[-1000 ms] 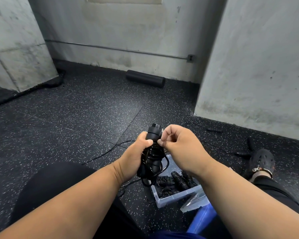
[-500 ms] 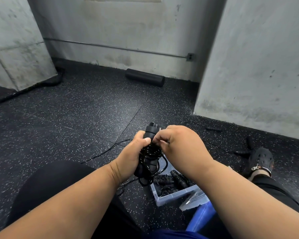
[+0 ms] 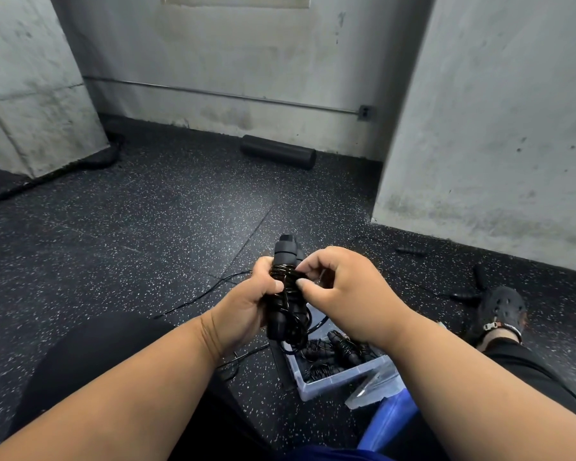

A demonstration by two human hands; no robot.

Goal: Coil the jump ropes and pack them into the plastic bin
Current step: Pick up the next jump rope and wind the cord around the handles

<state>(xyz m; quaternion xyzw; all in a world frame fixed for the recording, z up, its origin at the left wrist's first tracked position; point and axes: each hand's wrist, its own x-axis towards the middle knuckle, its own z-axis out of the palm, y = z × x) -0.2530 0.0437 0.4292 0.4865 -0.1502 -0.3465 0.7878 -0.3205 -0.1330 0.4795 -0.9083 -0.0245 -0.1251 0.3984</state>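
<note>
No readable text anywhere.

The walls, the floor, the rope handles (image 3: 285,257), the bin (image 3: 333,380) and the shoe (image 3: 502,311) bore no lettering, label, brand mark or number that could be made out; the pale panel high on the far wall was blank, and the shoe strap's small fitting was too small to tell.

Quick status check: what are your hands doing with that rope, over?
Left hand grips rope handles. Right hand pinches cord wrapped round them. Bin below, coiled ropes inside. Loose cord on floor.
</note>
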